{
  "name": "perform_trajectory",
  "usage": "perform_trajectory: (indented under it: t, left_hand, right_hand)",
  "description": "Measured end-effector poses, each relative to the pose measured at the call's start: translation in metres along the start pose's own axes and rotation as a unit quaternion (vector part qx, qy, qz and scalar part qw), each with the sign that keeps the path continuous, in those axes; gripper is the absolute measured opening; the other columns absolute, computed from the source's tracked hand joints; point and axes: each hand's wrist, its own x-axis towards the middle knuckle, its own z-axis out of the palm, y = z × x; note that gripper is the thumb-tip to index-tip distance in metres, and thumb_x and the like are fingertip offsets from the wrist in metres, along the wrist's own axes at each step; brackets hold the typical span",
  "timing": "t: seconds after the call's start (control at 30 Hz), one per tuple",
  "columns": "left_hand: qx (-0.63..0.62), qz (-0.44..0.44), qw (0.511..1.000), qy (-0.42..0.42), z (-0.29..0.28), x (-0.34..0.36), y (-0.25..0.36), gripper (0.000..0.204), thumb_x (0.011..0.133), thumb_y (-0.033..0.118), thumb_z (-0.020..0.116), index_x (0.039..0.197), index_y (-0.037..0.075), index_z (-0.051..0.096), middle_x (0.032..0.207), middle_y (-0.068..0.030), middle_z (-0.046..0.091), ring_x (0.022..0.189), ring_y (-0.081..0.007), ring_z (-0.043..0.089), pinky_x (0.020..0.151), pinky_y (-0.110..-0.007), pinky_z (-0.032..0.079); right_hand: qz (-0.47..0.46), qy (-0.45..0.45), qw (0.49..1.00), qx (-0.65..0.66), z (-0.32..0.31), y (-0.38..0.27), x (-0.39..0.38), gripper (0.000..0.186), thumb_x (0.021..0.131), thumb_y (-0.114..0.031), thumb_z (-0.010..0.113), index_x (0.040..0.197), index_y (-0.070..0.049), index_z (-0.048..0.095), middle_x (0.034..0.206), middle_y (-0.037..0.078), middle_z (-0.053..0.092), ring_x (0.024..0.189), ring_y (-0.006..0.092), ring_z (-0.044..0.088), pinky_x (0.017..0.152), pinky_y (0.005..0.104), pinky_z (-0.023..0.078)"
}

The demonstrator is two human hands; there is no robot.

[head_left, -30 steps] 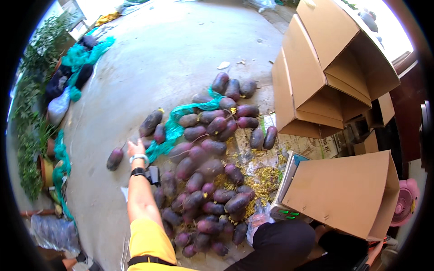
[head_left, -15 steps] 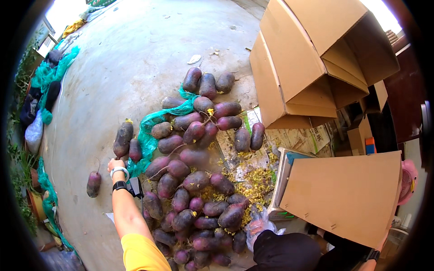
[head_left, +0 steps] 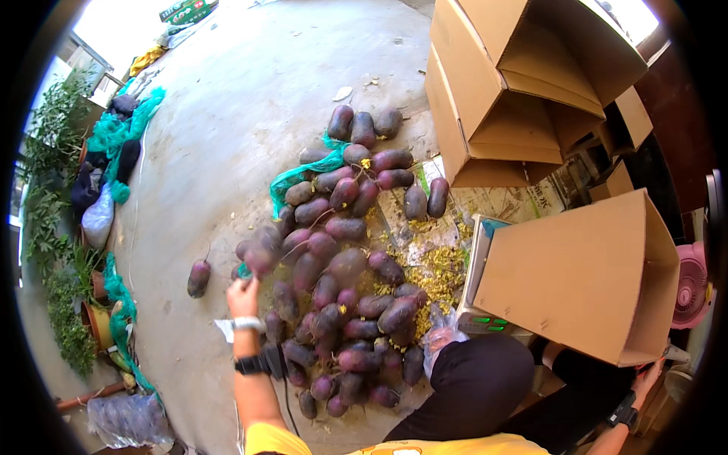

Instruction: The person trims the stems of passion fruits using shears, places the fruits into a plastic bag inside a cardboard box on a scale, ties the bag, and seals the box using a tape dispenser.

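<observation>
My left hand (head_left: 243, 297), closed, is at the left edge of a heap of dark purple radishes (head_left: 330, 318). A scrap of teal netting (head_left: 244, 270) shows right at its fingertips. Just beyond them is a motion-blurred radish (head_left: 262, 254); whether the fingers also touch it I cannot tell. More teal net (head_left: 303, 171) drapes along the far left of the heap. At the lower right, my right hand (head_left: 644, 383) grips the bottom corner of a tilted cardboard box (head_left: 561, 273), with some fingers hidden.
A platform scale (head_left: 474, 258) with green displays is under the box. Tall open cartons (head_left: 500, 98) stand at far right. A lone radish (head_left: 199, 278) lies left of my hand. Yellow leaf scraps (head_left: 432, 288), a clear plastic bag (head_left: 441, 334) and a pink fan (head_left: 688, 284) are around.
My left hand has drawn back toward me, and the radishes beside it have shifted in against the heap. The box has tipped so its opening shows. My view has turned slightly.
</observation>
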Motion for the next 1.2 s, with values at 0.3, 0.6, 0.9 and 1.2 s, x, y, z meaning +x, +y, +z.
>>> perform_trajectory:
  t: [0.3, 0.6, 0.9, 1.2]
  left_hand:
    - [-0.261, -0.209, 0.941, -0.053, 0.005, -0.261, -0.024, 0.014, 0.086, 0.011, 0.063, 0.086, -0.003, 0.066, 0.065, 0.0013, 0.051, 0.058, -0.0078, 0.045, 0.054, -0.024, 0.038]
    - [0.301, -0.014, 0.943, -0.142, 0.006, -0.257, -0.072, 0.017, 0.083, 0.021, 0.056, 0.079, 0.009, 0.067, 0.083, -0.0142, 0.060, 0.079, -0.0364, 0.059, 0.071, -0.047, 0.047]
    - [0.083, 0.020, 0.977, -0.195, 0.023, -0.213, -0.040, 0.113, 0.051, 0.021, 0.086, 0.143, 0.002, 0.023, 0.139, -0.0227, 0.036, 0.129, -0.0363, 0.036, 0.108, -0.040, 0.032]
    - [0.120, -0.319, 0.939, -0.055, 0.054, -0.236, -0.033, 0.090, 0.049, 0.028, 0.087, 0.124, 0.000, 0.045, 0.123, -0.0220, 0.052, 0.114, -0.0364, 0.051, 0.098, -0.041, 0.043]
  right_hand:
    - [0.058, -0.079, 0.989, 0.112, 0.043, -0.005, -0.020, 0.017, 0.096, -0.019, 0.052, 0.085, -0.007, 0.047, 0.068, -0.001, 0.041, 0.060, 0.0098, 0.039, 0.054, 0.0228, 0.034]
    - [0.049, -0.134, 0.978, 0.151, 0.067, -0.010, -0.046, 0.015, 0.096, -0.016, 0.052, 0.088, -0.005, 0.045, 0.075, 0.000, 0.041, 0.062, 0.0079, 0.037, 0.052, 0.0211, 0.033]
    - [0.029, -0.127, 0.976, 0.176, 0.049, -0.011, -0.047, 0.016, 0.095, -0.015, 0.054, 0.086, -0.007, 0.044, 0.072, -0.002, 0.040, 0.059, 0.0078, 0.036, 0.051, 0.0218, 0.033]
    - [-0.117, -0.021, 0.986, 0.120, 0.092, -0.073, -0.136, 0.028, 0.098, -0.035, 0.048, 0.092, -0.008, 0.046, 0.077, 0.000, 0.043, 0.059, 0.0086, 0.036, 0.052, 0.0228, 0.032]
